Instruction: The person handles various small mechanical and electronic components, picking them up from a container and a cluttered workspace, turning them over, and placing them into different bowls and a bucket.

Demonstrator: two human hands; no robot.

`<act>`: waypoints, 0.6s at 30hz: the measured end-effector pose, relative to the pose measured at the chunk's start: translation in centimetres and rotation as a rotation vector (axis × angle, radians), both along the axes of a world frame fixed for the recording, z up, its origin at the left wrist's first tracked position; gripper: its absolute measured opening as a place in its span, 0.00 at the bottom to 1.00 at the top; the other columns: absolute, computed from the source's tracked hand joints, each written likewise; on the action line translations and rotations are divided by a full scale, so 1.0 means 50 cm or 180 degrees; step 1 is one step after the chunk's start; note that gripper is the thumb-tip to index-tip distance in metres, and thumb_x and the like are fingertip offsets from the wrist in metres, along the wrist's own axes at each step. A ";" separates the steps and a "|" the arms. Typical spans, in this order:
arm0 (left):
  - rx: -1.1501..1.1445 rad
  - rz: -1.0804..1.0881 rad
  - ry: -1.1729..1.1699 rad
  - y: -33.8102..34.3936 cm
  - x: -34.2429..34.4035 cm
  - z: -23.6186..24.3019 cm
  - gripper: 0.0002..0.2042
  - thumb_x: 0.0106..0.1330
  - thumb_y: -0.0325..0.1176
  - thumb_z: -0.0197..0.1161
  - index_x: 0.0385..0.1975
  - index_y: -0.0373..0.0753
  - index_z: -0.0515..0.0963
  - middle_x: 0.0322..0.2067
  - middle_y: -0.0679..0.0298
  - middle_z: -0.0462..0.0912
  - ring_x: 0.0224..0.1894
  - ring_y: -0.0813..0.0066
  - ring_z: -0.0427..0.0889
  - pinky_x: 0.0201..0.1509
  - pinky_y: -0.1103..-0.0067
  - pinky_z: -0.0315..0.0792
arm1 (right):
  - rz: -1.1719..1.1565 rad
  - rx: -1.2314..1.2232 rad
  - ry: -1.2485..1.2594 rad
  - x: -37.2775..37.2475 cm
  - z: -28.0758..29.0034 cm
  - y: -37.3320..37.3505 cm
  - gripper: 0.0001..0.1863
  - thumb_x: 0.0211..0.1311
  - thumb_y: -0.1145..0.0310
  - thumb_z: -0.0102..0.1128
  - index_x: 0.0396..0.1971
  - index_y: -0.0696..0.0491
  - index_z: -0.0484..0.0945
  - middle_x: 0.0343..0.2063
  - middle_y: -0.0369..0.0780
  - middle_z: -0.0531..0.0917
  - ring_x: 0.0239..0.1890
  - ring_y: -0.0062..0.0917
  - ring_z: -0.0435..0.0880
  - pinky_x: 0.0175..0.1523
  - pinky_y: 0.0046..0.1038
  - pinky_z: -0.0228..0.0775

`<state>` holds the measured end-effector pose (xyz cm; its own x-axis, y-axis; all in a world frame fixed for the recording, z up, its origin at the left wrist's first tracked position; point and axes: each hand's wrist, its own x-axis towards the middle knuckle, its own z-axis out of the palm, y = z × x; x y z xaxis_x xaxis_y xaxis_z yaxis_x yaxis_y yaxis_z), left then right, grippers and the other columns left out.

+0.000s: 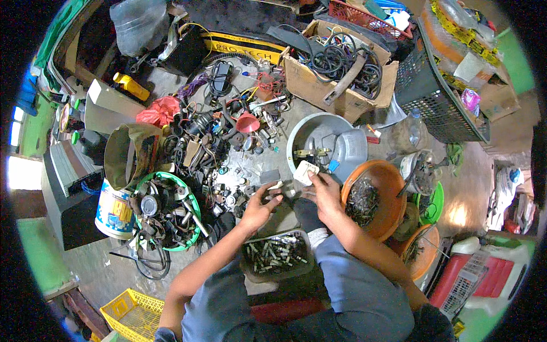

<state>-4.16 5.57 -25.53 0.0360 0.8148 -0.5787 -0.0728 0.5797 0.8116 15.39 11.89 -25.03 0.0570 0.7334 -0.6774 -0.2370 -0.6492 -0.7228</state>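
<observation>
Between the thumb and fingers of my right hand [326,196] is a flat, square white plastic piece [306,172], held up near the grey basin's rim. My left hand [261,210] is to its left, fingers curled, with a small white piece [276,185] at the fingertips. The two hands are apart. Below them, between my legs, a dark rectangular tub [247,272] contains many small whitish and metallic cylindrical pieces [276,252]. A small grey flat piece [270,176] lies on the floor just beyond my left hand.
Loose electrical scrap [199,134] and a red funnel [247,122] cover the floor ahead. A grey basin [292,139], orange bowl [393,171] and cable-filled cardboard box [310,94] are beyond and right. At left are a green-rimmed basin [196,242] and yellow crate [122,305].
</observation>
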 end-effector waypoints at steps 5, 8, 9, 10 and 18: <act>0.0247 0.0611 0.0219 0.039 -0.006 0.030 0.21 0.71 0.27 0.60 0.63 0.39 0.69 0.49 0.58 0.83 0.50 0.73 0.79 0.57 0.76 0.72 | -0.0382 -0.0061 0.0272 0.020 -0.008 0.029 0.18 0.69 0.61 0.62 0.53 0.53 0.74 0.39 0.38 0.81 0.33 0.26 0.83 0.37 0.29 0.77; 0.0470 0.1254 0.0078 0.057 -0.064 0.015 0.20 0.72 0.27 0.58 0.62 0.40 0.70 0.50 0.58 0.83 0.48 0.75 0.78 0.54 0.77 0.72 | -0.0585 -0.0002 0.0228 0.009 0.004 0.029 0.20 0.69 0.63 0.60 0.55 0.56 0.71 0.43 0.40 0.79 0.33 0.28 0.85 0.34 0.30 0.80; 0.0472 0.1447 0.0042 0.060 -0.079 0.012 0.19 0.72 0.27 0.57 0.62 0.40 0.70 0.50 0.58 0.83 0.47 0.76 0.78 0.53 0.78 0.72 | -0.0676 0.0020 0.0190 0.007 -0.004 0.025 0.21 0.69 0.64 0.61 0.56 0.58 0.70 0.45 0.43 0.80 0.31 0.29 0.85 0.31 0.30 0.80; 0.0360 0.1490 0.0138 0.054 -0.091 0.012 0.18 0.72 0.29 0.56 0.61 0.39 0.71 0.49 0.59 0.84 0.45 0.77 0.77 0.50 0.78 0.71 | -0.0556 0.0044 0.0114 0.007 -0.010 0.019 0.20 0.69 0.65 0.61 0.55 0.58 0.71 0.44 0.42 0.80 0.31 0.29 0.85 0.31 0.29 0.80; 0.0538 0.1382 0.1732 -0.019 -0.152 -0.078 0.13 0.68 0.29 0.61 0.51 0.36 0.79 0.42 0.59 0.85 0.44 0.72 0.81 0.52 0.76 0.72 | 0.1296 0.0543 -0.0210 -0.025 -0.050 -0.036 0.11 0.70 0.69 0.58 0.45 0.60 0.80 0.38 0.41 0.84 0.32 0.24 0.84 0.35 0.26 0.77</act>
<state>-11.74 4.60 -29.43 -0.5697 0.7701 -0.2870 0.1721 0.4533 0.8746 14.12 10.09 -27.55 -0.2206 0.8060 -0.5493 0.0636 -0.5501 -0.8327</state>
